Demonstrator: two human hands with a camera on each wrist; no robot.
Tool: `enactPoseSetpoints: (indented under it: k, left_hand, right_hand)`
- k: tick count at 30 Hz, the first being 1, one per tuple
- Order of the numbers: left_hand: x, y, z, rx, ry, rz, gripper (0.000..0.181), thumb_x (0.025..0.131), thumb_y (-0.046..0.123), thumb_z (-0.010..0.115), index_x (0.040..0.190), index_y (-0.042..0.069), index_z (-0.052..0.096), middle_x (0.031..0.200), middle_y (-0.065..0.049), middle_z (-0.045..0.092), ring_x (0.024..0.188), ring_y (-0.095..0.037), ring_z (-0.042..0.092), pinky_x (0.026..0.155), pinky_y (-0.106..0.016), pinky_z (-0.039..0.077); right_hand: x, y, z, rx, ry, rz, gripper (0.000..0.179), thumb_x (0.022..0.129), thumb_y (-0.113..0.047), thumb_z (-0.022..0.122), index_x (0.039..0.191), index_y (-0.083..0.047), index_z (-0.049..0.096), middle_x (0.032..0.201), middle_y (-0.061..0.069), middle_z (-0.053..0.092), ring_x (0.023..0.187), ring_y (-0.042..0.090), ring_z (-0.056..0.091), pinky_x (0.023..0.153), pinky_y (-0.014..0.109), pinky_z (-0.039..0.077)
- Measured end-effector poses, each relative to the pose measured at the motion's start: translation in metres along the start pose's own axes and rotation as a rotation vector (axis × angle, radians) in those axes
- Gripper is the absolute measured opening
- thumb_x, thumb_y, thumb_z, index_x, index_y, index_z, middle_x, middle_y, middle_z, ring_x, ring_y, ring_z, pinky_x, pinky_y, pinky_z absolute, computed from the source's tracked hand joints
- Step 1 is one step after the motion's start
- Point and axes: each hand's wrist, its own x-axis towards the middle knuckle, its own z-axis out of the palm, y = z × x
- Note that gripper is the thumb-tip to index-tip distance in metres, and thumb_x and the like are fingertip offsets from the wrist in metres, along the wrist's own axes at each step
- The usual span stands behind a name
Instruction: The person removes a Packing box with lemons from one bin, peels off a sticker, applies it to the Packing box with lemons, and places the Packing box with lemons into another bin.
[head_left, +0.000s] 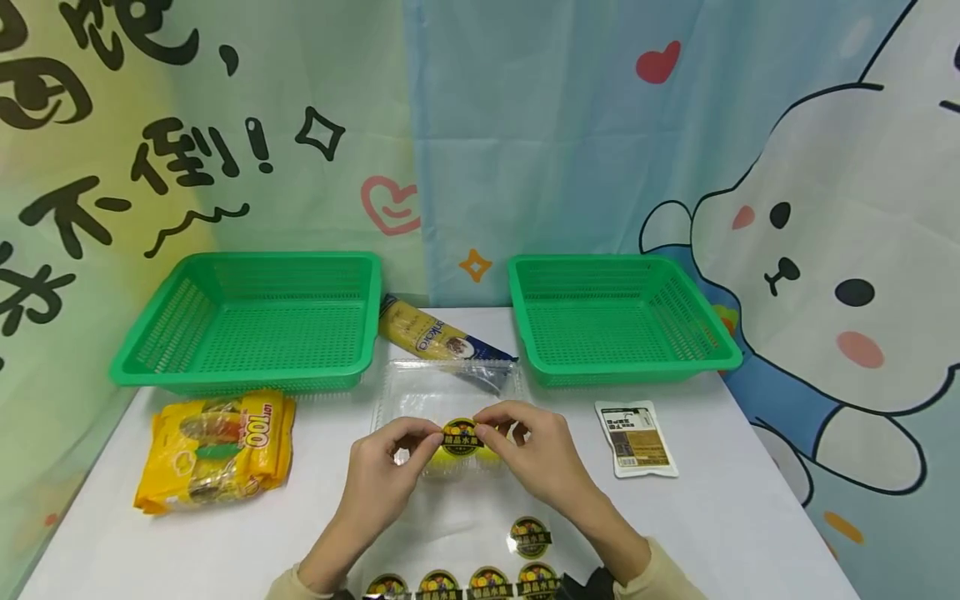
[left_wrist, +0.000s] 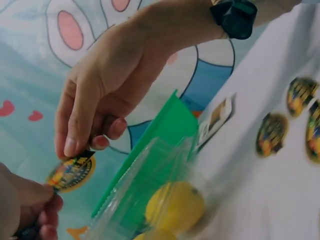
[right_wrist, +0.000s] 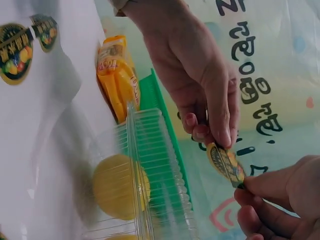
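Note:
A round black-and-gold fruit label sticker [head_left: 462, 437] is held up between both hands. My left hand [head_left: 384, 468] pinches its left edge between thumb and forefinger, and my right hand [head_left: 538, 454] pinches the right edge the same way. Behind and below the sticker is a clear plastic clamshell box [head_left: 397, 383] with its lid raised. Yellow round fruit [left_wrist: 175, 206] shows inside it in both wrist views; from the head, the hands and sticker cover most of it. Nearer me lie a single matching sticker [head_left: 530, 537] and a row of several more stickers [head_left: 489, 583].
Two green baskets [head_left: 247, 382] [head_left: 630, 371] stand at the back left and right. Between them lies a yellow-and-blue pasta packet [head_left: 442, 335], partly behind the box lid. A yellow snack bag [head_left: 213, 450] is at left, a small white-and-brown pouch [head_left: 637, 439] at right.

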Motion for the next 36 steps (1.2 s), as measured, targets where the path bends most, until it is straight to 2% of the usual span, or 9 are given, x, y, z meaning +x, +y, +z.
enactPoseSetpoints:
  k: [4, 10, 17, 23, 36]
  left_hand:
    - [0.015, -0.009, 0.002, 0.087, 0.000, -0.053, 0.011, 0.088, 0.000, 0.081, 0.094, 0.009, 0.077, 0.079, 0.003, 0.075, 0.068, -0.003, 0.063, 0.060, -0.021, 0.053]
    - [0.025, -0.021, 0.007, 0.202, 0.017, -0.026, 0.017, 0.084, -0.006, 0.081, 0.094, 0.004, 0.072, 0.078, -0.002, 0.072, 0.067, -0.009, 0.062, 0.059, -0.022, 0.052]
    - [0.027, -0.032, 0.012, 0.278, 0.029, 0.032, 0.018, 0.083, -0.009, 0.080, 0.090, 0.004, 0.069, 0.081, -0.007, 0.071, 0.072, -0.017, 0.065, 0.062, -0.027, 0.057]
    - [0.029, -0.037, 0.016, 0.326, 0.045, 0.098, 0.021, 0.081, -0.011, 0.080, 0.085, 0.005, 0.067, 0.077, -0.006, 0.068, 0.072, -0.018, 0.063, 0.063, -0.026, 0.055]
    - [0.027, -0.038, 0.019, 0.391, 0.040, 0.135, 0.023, 0.080, -0.010, 0.081, 0.084, 0.007, 0.066, 0.076, -0.004, 0.065, 0.072, -0.018, 0.061, 0.062, -0.028, 0.055]
  right_hand:
    - [0.015, 0.005, 0.011, -0.035, 0.031, 0.007, 0.011, 0.092, -0.009, 0.080, 0.102, -0.015, 0.080, 0.087, -0.007, 0.076, 0.070, 0.004, 0.059, 0.064, 0.025, 0.051]
    - [0.030, 0.020, 0.028, -0.144, 0.059, -0.088, 0.013, 0.090, -0.004, 0.080, 0.102, -0.009, 0.080, 0.089, 0.001, 0.078, 0.075, 0.011, 0.065, 0.067, 0.034, 0.057]
    - [0.033, 0.030, 0.038, -0.268, 0.092, -0.194, 0.014, 0.088, -0.003, 0.082, 0.100, -0.008, 0.079, 0.088, 0.001, 0.079, 0.075, 0.017, 0.066, 0.064, 0.024, 0.051]
    - [0.033, 0.033, 0.042, -0.299, 0.101, -0.193, 0.013, 0.088, -0.004, 0.082, 0.100, -0.009, 0.079, 0.091, 0.001, 0.079, 0.079, 0.019, 0.068, 0.066, 0.026, 0.054]
    - [0.034, 0.035, 0.046, -0.355, 0.120, -0.217, 0.012, 0.088, -0.005, 0.082, 0.098, -0.009, 0.079, 0.092, 0.002, 0.079, 0.081, 0.022, 0.068, 0.067, 0.030, 0.056]
